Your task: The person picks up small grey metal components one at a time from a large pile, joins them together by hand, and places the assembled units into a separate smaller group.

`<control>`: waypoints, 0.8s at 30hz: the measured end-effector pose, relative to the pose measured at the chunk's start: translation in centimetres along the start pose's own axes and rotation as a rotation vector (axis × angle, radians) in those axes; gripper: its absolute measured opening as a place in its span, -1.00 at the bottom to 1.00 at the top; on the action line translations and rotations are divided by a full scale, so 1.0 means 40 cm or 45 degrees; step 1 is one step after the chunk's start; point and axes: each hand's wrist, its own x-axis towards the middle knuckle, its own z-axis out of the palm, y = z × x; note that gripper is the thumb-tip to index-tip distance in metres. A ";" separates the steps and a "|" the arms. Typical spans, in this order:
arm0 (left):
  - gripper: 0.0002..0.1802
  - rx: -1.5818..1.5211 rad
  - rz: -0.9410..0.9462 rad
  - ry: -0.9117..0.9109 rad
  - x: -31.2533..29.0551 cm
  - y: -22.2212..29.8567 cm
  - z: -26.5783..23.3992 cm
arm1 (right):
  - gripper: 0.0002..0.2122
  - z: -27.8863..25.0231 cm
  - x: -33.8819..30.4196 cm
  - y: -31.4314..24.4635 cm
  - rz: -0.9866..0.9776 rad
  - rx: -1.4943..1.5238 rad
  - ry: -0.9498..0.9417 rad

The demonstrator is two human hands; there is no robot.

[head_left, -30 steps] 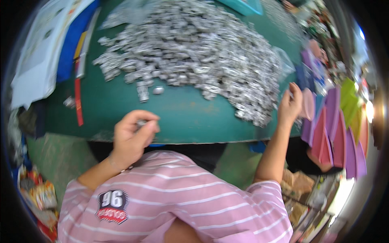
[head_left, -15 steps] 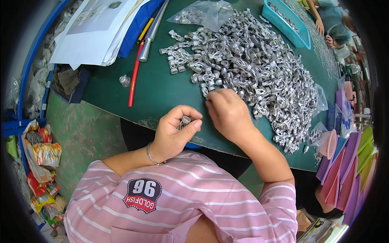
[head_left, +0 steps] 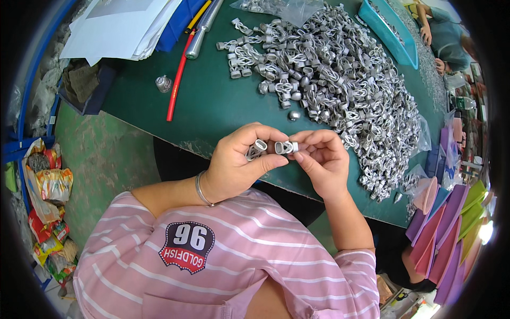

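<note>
A small silver looped metal piece with a ribbed collar (head_left: 286, 147) sits between my two hands, just past the table's near edge. The fingertips of my right hand (head_left: 325, 162) pinch its right end. At its left end are the thumb and forefinger of my left hand (head_left: 234, 154). A second looped metal piece (head_left: 258, 147) is tucked in the curl of my left hand. Beyond my hands spreads a large pile of like pieces (head_left: 329, 69). One rounded silver piece (head_left: 294, 115) lies apart at the pile's near side.
On the green table (head_left: 143, 106) lie a red pencil (head_left: 174, 98), a tapered metal rod (head_left: 202, 32) and a silver cap-like piece (head_left: 163, 83). Papers (head_left: 117, 32) cover the far left. A turquoise tray (head_left: 390, 34) stands far right, near a co-worker's hands (head_left: 426, 35).
My right hand has come back from the pile's near edge to my left hand, with a looped metal piece in its fingers. The view has shifted slightly.
</note>
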 end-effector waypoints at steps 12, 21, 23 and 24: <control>-0.83 -1.014 -0.635 0.038 -0.002 0.003 -0.027 | -0.78 0.076 0.195 -0.060 -0.872 -1.322 -0.062; -0.91 -0.571 -0.461 -0.194 -0.026 0.004 -0.023 | -0.74 0.173 0.387 0.055 -0.855 -2.121 -0.156; -0.90 -0.571 -0.431 -0.143 -0.031 0.001 -0.020 | -0.78 0.170 0.355 0.050 -0.832 -2.102 -0.233; -0.90 -0.543 -0.424 -0.169 -0.033 0.000 -0.019 | -0.80 0.150 0.330 0.046 -0.898 -2.066 -0.255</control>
